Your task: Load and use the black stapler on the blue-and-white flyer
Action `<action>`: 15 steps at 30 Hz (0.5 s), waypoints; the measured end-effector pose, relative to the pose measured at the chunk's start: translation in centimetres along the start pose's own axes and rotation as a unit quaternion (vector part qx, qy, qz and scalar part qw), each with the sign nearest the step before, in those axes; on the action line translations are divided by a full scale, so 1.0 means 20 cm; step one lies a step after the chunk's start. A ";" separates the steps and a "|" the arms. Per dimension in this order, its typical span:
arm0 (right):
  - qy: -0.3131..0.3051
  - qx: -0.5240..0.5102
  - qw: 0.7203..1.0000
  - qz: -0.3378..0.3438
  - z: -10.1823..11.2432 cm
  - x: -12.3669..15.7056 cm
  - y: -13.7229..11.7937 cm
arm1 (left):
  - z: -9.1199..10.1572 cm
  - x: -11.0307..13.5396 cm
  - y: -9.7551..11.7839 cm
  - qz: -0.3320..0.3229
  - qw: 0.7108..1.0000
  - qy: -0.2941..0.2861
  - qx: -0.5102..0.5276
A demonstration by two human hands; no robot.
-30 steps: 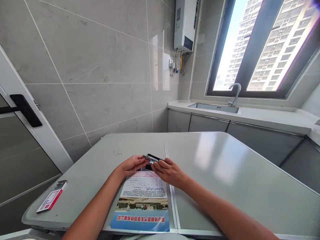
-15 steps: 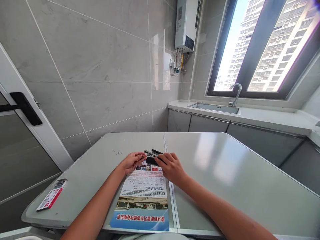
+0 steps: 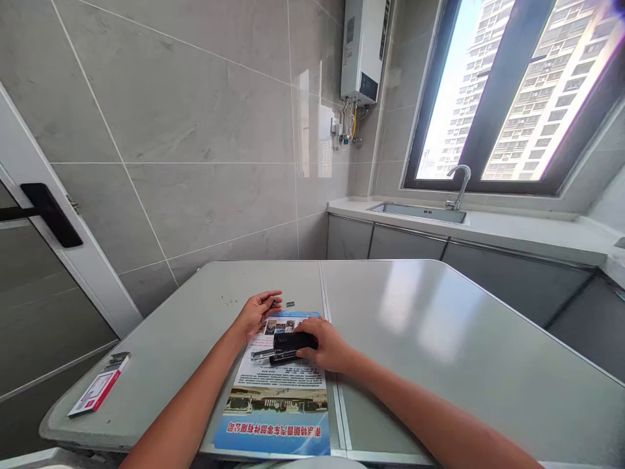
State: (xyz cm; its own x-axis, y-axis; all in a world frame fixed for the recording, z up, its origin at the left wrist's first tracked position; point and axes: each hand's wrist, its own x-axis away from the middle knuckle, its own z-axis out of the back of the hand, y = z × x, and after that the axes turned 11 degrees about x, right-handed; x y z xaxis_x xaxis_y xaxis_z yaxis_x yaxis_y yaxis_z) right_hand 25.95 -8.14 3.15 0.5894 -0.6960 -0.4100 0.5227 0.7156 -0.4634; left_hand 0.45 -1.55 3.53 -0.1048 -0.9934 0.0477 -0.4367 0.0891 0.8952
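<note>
**Stapler on leaflet, staple strip at left fingertips**

Right hand (image 3: 328, 345) sat at centre frame w/ its grip wrapped round a black stapler (image 3: 291, 341), which lay opened on the leaflet (image 3: 280, 384); the metal arm of the stapler pointed toward frame left, just below the black body. Fingers curled over the stapler's right end, thumb side hidden.

Left hand (image 3: 256, 312) was a bit above & left of that, fingers loosely spread, tips near a small strip of staples (image 3: 290, 303) lying on the grey tabletop (image 3: 439, 326) just past the leaflet's top edge. Something small seemed pinched at the fingertips, too tiny to tell for sure.

Leaflet lay lengthwise toward the viewer, blue band w/ red print at the near end, straddling close to the seam btwn the two tabletop halves. A red-and-white staple box (image 3: 97, 391) sat at lower left of frame, well apart from both hands.

Upper frame: grey wall tiles, a white water heater (image 3: 364, 52) at top centre, sink (image 3: 420, 212) w/ tap (image 3: 459, 182) under the window at right.
</note>
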 end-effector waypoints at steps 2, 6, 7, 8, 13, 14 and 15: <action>-0.020 0.006 1.000 0.005 0.00 0.00 0.00 | -0.02 0.01 -0.01 -0.006 1.000 -0.029 -0.005; -0.033 0.012 0.999 0.036 0.02 0.00 0.01 | -0.05 0.05 0.00 -0.016 0.995 -0.081 -0.056; -0.025 0.015 0.999 0.041 0.03 0.00 0.01 | -0.05 0.06 0.00 -0.018 0.993 -0.093 -0.070; -0.014 0.019 0.999 0.041 0.03 0.00 0.01 | -0.05 0.06 0.01 -0.020 0.991 -0.104 -0.082; 0.029 0.080 0.996 0.041 0.07 -0.01 -0.01 | -0.07 0.08 0.01 -0.028 0.984 -0.141 -0.102; 0.025 0.091 0.994 0.048 0.08 -0.01 -0.02 | -0.07 0.08 0.01 -0.032 0.983 -0.149 -0.104; 0.020 0.099 0.993 0.056 0.08 -0.01 -0.03 | -0.08 0.08 0.01 -0.040 0.981 -0.157 -0.107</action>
State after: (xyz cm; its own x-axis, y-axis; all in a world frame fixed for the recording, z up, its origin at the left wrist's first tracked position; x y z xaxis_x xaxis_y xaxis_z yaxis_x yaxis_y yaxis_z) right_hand 26.62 -8.35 4.74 0.6282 -0.6101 -0.4830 0.5677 0.7838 -0.2518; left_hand 1.56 -3.33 4.44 -0.3637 -0.9217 -0.1348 -0.2603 -0.0384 0.9648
